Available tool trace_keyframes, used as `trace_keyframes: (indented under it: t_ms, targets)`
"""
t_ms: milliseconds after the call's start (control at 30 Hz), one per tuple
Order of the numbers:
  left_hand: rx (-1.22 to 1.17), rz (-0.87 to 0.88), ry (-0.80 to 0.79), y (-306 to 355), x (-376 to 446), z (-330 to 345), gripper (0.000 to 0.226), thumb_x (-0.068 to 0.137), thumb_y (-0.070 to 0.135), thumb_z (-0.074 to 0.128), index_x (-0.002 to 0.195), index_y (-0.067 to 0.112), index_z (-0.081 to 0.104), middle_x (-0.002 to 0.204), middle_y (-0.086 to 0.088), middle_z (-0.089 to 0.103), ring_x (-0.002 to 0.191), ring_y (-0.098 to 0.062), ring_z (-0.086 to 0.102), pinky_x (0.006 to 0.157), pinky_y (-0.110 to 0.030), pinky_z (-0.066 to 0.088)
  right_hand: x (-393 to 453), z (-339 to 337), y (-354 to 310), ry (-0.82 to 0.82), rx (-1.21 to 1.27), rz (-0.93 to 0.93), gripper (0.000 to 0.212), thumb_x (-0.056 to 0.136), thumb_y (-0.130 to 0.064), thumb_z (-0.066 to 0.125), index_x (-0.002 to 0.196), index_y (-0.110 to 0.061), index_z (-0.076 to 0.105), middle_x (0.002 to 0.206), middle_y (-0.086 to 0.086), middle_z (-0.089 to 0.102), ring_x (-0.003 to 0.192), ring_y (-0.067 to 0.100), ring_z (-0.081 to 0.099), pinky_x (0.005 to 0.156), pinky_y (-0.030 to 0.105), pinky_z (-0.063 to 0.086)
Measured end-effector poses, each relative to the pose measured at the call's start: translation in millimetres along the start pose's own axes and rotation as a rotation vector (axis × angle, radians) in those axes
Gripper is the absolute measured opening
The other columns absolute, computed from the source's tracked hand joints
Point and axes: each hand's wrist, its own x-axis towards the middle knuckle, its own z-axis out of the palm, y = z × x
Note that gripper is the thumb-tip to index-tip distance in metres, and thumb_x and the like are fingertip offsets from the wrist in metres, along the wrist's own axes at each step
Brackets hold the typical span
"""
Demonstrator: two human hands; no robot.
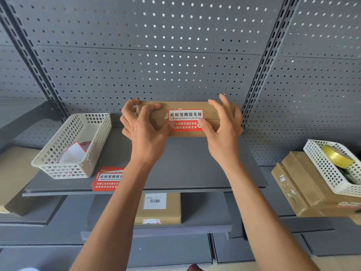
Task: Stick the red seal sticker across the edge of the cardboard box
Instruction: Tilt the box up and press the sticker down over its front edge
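A flat brown cardboard box [210, 109] stands at the back of the grey shelf, against the pegboard. A red seal sticker [185, 120] with a white text panel lies across the box's edge, half above it and half on the front face. My left hand [143, 127] clasps the box's left end, its thumb pressing the sticker's lower left corner. My right hand [221, 126] clasps the right end, its thumb on the sticker's right side.
A white plastic basket [58, 167] with sticker scraps sits at the shelf's left, a stack of red stickers [106, 178] beside it. At right, another white basket [320, 163] with a yellow tape roll [337, 156] rests on cardboard boxes [298, 188]. A labelled box [158, 209] lies on the lower shelf.
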Motion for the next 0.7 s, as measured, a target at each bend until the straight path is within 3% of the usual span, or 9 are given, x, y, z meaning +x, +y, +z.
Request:
trace_keyframes:
  t_ms: [167, 433, 633, 700]
  targets:
    - [0.007, 0.034, -0.040, -4.4, -1.4, -4.5, 0.057, 0.068, 0.033, 0.090, 0.117, 0.035, 0.062, 0.146, 0.001, 0.029, 0.137, -0.021, 0.028, 0.107, -0.042, 0.028, -2.7, -9.4, 4.0, -0.116, -0.011, 0.000, 0.057, 0.093, -0.039, 0.066, 0.146, -0.033, 0.045, 0.166, -0.014, 0.020, 0.153, 0.030, 0.009, 0.114, 0.057, 0.015]
    - [0.021, 0.076, -0.082, -8.3, -3.5, -7.8, 0.065, 0.065, 0.027, 0.091, 0.122, 0.034, 0.060, 0.149, 0.000, 0.025, 0.140, -0.021, 0.024, 0.111, -0.044, 0.027, -3.2, -18.1, 5.1, -0.229, -0.030, -0.019, 0.077, 0.086, -0.018, 0.074, 0.151, -0.037, 0.037, 0.168, -0.015, 0.010, 0.154, 0.027, -0.001, 0.119, 0.056, 0.010]
    - [0.025, 0.034, -0.021, 0.4, -8.0, 2.6, 0.074, 0.056, 0.060, 0.090, 0.119, 0.035, 0.058, 0.150, 0.002, 0.023, 0.141, -0.019, 0.021, 0.112, -0.037, 0.019, -5.8, -8.6, -8.2, -0.175, -0.088, 0.040, 0.089, 0.079, -0.061, 0.070, 0.154, -0.041, 0.025, 0.167, -0.021, 0.005, 0.155, 0.022, -0.005, 0.115, 0.057, 0.012]
    - [0.043, 0.030, 0.004, 3.5, -9.4, 6.3, 0.077, 0.056, 0.062, 0.089, 0.119, 0.033, 0.057, 0.150, 0.001, 0.024, 0.141, -0.021, 0.022, 0.112, -0.038, 0.020, -5.1, -4.4, -10.3, -0.147, -0.152, 0.037, 0.094, 0.077, -0.068, 0.067, 0.154, -0.041, 0.023, 0.167, -0.019, 0.006, 0.155, 0.025, -0.002, 0.113, 0.057, 0.016]
